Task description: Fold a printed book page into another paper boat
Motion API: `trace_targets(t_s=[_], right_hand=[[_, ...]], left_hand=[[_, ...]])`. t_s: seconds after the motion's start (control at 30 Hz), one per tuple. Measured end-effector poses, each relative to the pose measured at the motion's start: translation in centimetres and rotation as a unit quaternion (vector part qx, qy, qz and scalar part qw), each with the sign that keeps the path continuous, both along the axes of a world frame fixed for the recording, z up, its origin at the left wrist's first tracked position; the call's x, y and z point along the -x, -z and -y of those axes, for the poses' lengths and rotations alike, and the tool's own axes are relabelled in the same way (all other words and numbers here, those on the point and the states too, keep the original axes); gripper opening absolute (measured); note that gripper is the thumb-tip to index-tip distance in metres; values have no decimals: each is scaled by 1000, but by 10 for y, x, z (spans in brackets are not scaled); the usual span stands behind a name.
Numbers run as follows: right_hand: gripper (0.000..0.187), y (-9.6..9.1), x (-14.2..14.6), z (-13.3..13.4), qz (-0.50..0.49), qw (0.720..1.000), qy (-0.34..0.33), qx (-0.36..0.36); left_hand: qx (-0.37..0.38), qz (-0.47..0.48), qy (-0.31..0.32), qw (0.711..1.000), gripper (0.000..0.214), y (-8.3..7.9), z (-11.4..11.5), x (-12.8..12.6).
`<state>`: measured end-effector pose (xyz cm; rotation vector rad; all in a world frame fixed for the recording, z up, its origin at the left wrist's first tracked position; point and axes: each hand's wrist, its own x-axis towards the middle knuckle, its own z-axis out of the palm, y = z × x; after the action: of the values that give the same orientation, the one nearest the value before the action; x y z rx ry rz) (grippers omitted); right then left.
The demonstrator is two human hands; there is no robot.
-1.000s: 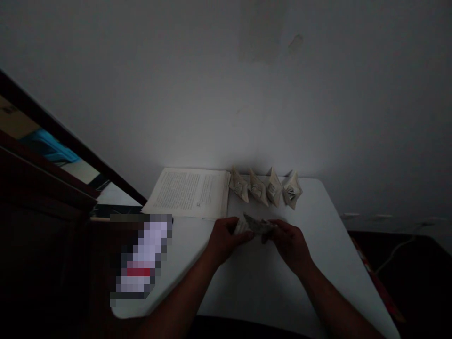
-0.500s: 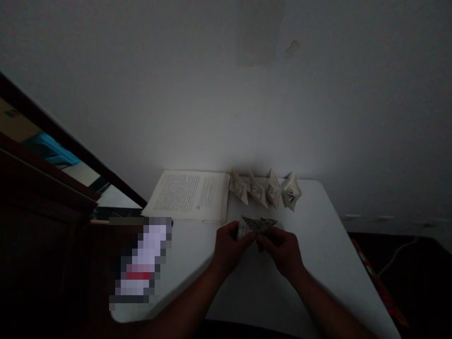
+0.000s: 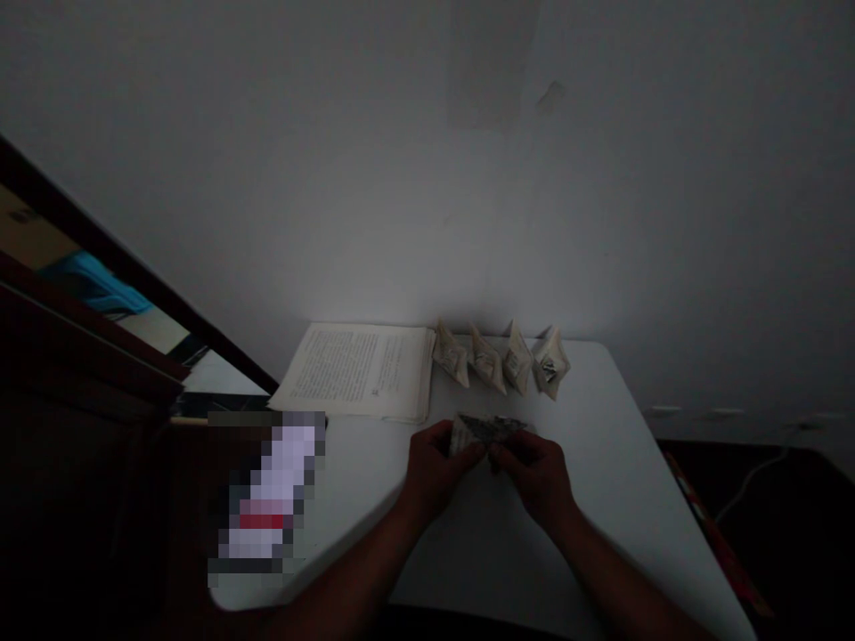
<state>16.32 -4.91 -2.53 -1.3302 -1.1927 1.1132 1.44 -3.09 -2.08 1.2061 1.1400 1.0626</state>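
Between my two hands is a folded piece of printed paper [image 3: 491,427], with a dark picture along its upper part. My left hand [image 3: 431,463] pinches its left side, thumb toward the middle. On the other side my right hand [image 3: 533,463] grips it, fingers curled and partly hidden. The two thumbs come close together at its lower middle. Just beyond stand several folded paper boats in a row, among them a leftmost paper boat [image 3: 452,356] and a rightmost paper boat [image 3: 551,365].
A stack of printed pages [image 3: 354,369] lies at the back left of the white table [image 3: 601,427], by the wall [image 3: 374,178]. A blurred-out object [image 3: 273,490] rests at the left edge. A cable [image 3: 754,476] hangs at right.
The upper edge of the folded paper looks flatter and a little lower between my fingers. Both hands stay almost in the same place.
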Motion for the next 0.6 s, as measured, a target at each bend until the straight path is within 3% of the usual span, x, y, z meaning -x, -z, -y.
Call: trace_targets(t_s=[0.6], right_hand=[[20,0,-2,1,1,1000,20,-12]], left_hand=[[-7,-3,15,1000,25,6,0,2]])
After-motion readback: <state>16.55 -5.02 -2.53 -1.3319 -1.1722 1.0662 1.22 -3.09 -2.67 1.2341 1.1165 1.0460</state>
